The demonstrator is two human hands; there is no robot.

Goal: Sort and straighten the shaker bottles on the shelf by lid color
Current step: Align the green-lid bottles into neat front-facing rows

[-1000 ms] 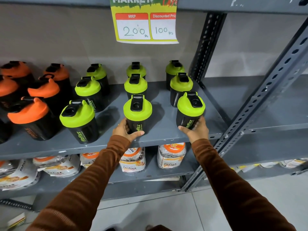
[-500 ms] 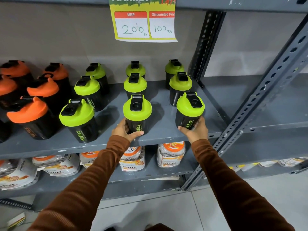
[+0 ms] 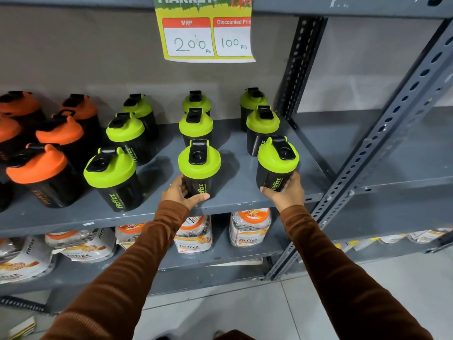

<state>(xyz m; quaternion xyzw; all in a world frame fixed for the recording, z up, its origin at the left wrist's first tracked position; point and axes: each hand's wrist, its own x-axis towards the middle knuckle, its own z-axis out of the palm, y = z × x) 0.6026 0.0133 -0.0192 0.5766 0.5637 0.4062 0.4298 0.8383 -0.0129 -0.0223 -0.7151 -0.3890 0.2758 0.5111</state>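
grey tiled floor (image 3: 245,315) lay nearest, under two brown sleeves reaching toward a grey metal shelf (image 3: 232,203). below that shelf sat clear packets (image 3: 248,228) with orange tops, printed "fitfizz". at the shelf's front edge the left hand (image 3: 180,192) was curled around the base of the middle green-lidded shaker bottle (image 3: 199,168), thumb across its front, beside the green "fitfizz" lettering running up its black body. the right hand (image 3: 286,192) cupped the base of the right green-lidded shaker bottle (image 3: 277,164), fingers wrapped behind it, thumb in front; this one stood nearest the shelf's perforated upright (image 3: 382,153). both bottles stood upright on the shelf. left of the middle bottle stood another green-lidded bottle (image 3: 111,176), then orange-lidded bottles (image 3: 40,174) with orange lettering. behind the front row, more green-lidded bottles (image 3: 196,123) stood in three columns running back to the wall. above them hung a price card (image 3: 206,36) reading "market", "mrp 200 rs" and "discounted pric", "100 rs".
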